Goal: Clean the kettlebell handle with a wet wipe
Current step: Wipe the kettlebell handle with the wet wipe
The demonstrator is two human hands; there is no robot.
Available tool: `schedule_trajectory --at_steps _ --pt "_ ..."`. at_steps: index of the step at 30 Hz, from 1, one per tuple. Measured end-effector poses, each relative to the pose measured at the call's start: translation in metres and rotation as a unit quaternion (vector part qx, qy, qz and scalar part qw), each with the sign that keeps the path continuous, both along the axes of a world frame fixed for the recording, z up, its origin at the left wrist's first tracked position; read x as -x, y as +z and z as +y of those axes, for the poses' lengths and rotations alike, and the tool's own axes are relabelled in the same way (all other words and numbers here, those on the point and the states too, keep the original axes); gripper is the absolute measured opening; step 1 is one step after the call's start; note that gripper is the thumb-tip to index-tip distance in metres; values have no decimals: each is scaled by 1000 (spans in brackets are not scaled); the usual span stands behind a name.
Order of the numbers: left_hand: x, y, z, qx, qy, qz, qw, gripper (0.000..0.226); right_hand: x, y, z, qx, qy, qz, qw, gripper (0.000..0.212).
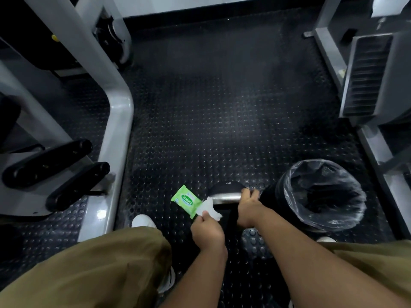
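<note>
Loose olive-brown trousers (89, 270) cover the 2 legs; white shoes (143, 221) show beneath them; the forearms (200, 274) are bare.

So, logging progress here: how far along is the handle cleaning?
Done: a wipe is out of the green pack. In hand: left hand pinches it beside the handle; right hand grips the handle. Left: likely the wiping itself, then the bin.

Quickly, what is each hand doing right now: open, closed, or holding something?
Left hand: closed, pinching the wet wipe.
Right hand: closed around the kettlebell handle, at its right end.
</note>
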State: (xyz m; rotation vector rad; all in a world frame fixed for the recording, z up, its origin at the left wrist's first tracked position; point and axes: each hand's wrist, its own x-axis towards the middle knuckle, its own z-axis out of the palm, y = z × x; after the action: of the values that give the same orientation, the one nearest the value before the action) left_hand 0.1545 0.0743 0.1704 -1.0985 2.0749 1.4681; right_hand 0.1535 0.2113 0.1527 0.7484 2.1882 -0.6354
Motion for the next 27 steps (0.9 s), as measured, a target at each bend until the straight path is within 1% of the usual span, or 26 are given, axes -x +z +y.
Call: schedule_trajectory --at_steps 3,5,8,10,13,14,17,19,22,25,27 --pt "1 6 -4 15 -3 -19 1000 34 0 0 0 0 1 -3 1000 89" --pt "-2 5 -7 -8 26 -38 999 32 0 2 0 0 2 -5 1000 90" --pt "-13 -3 -1 -63 60 -70 994 29 0 3 0 3 3 -3 1000 90" --pt "-10 0 15 -106 77 -72 989 27 0 5 -1 -3 5 0 1000 90" --pt "9 18 48 -211 126 -71 967 23 4 6 -1 -8 -7 -10 1000 87" --pt "15 25 59 -241 139 -87 956 21 5 6 0 -1 -16 -14 1000 83" --pt "25 51 74 -294 154 -137 933 44 7 5 2 13 -32 -6 999 70" --pt "33 70 68 -320 157 -139 924 49 7 4 0 2 -29 -12 999 76" --pt "44 72 53 -313 169 -108 928 48 7 4 -1 -20 -12 -32 999 97" --pt "48 67 45 -299 166 -102 934 54 6 4 -2 -25 -3 -45 999 99" --pt "44 64 50 -333 146 -129 923 72 7 4 -2 -26 -6 -45 999 98"
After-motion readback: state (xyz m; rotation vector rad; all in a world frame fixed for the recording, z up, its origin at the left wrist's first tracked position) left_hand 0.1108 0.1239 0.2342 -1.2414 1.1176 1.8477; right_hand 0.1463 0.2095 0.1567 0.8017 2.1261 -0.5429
